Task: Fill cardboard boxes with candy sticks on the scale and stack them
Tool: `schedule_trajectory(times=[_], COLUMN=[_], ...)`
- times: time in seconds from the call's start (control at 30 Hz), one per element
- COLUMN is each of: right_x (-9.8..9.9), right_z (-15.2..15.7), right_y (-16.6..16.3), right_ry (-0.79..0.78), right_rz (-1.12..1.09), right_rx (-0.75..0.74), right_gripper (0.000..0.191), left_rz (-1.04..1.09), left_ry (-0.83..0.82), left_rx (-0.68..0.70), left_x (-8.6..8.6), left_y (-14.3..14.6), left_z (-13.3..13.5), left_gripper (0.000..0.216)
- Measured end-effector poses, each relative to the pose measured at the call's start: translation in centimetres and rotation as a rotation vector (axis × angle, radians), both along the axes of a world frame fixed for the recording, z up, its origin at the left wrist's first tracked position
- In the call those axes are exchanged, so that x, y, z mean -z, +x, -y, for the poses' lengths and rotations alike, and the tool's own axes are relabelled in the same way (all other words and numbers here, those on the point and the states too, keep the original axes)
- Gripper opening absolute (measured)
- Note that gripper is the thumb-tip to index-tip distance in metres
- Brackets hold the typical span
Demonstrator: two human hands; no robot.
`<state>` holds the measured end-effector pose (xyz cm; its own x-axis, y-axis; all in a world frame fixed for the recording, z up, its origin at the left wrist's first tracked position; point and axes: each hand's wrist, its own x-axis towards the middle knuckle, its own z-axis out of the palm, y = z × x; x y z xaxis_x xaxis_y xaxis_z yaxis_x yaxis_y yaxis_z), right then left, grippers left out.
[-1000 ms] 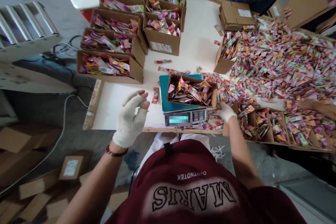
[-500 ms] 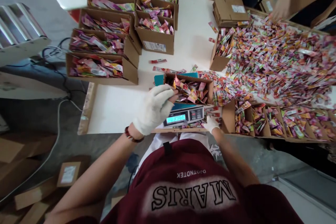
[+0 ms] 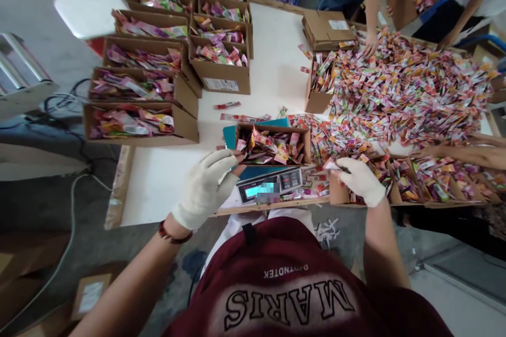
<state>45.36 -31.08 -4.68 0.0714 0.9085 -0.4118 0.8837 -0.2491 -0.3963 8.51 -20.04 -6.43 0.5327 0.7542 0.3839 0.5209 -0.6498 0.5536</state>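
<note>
My left hand (image 3: 207, 184), in a white glove with bare fingertips, is at the near left corner of a small cardboard box (image 3: 272, 164) filled with colourful stick packets (image 3: 280, 147). Its fingers are loosely curved, thumb and forefinger apart; whether they touch the box is unclear. Under the box is a digital scale (image 3: 290, 180) with a teal platform and a lit display, its digits blurred out. To the right, my gloved right hand (image 3: 363, 179) pinches a pinkish stick packet (image 3: 329, 164) above the edge of another filled box (image 3: 342, 189).
A large heap of stick packets (image 3: 407, 89) covers the table's right side. Rows of filled boxes (image 3: 144, 139) stand at the left. Flattened cartons (image 3: 328, 29) lie at the back. Co-workers' hands (image 3: 370, 45) reach into the heap, and another person's arm (image 3: 466, 155) comes from the right.
My right hand has risen from the front edge beside the scale, moving right with a stick packet in it. My left hand has drawn back from above the box to its corner. The view has shifted.
</note>
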Motion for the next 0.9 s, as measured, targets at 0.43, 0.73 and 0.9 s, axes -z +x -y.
schedule_trajectory(times=[0.43,0.73,0.9], right_x=[4.0,2.9,-1.7], right_z=[1.7,5.7,6.5], right_y=[1.2,0.2,-0.4], right_ry=[-0.101,-0.157,-0.003], right_rz=[0.404,0.508,0.562], right_rx=[0.378,0.299,0.221], right_gripper=[0.039,0.029,0.028], left_rz=[0.078,-0.205,-0.711], left_ry=[-0.012,-0.040,-0.126], left_rx=[-0.038,0.295,0.288], left_x=[-1.9,-1.6,1.2], left_y=[0.5,8.2,10.3], left_z=[0.0,-1.7,-1.0], left_gripper=[0.018,0.027,0.028])
